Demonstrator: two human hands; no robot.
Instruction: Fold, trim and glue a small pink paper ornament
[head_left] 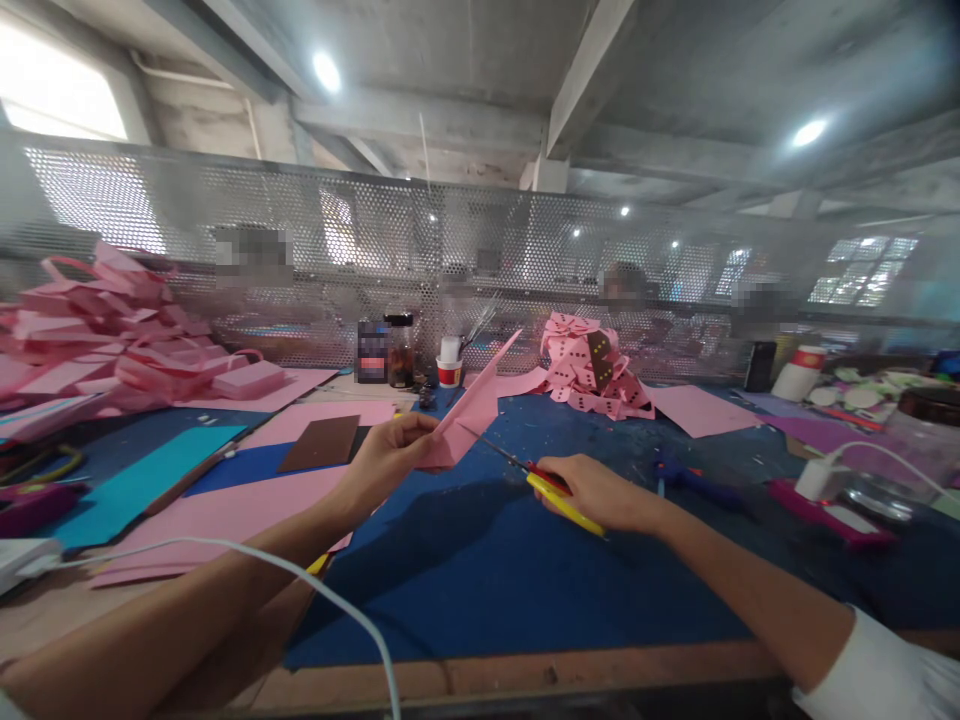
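My left hand (394, 450) grips a folded piece of pink foam sheet (472, 408) by its lower left edge, holding it up over the blue mat (465, 590). In my right hand (592, 490) is a pair of scissors (559, 500) with yellow and red handles. Their blades reach left to the pink sheet's lower right side; whether they stand apart is hard to see. Under my left forearm lie more pink sheets (255, 515), with a brown piece (322, 443) on top.
Pink bags or boxes (135, 330) pile up at the left. Pink dotted pieces (585, 365) stand at the back, near a paper cup (449, 372). A blue glue gun (697, 480) lies at right. A white cable (300, 570) crosses the near left. Perforated panels (495, 240) close off the far side.
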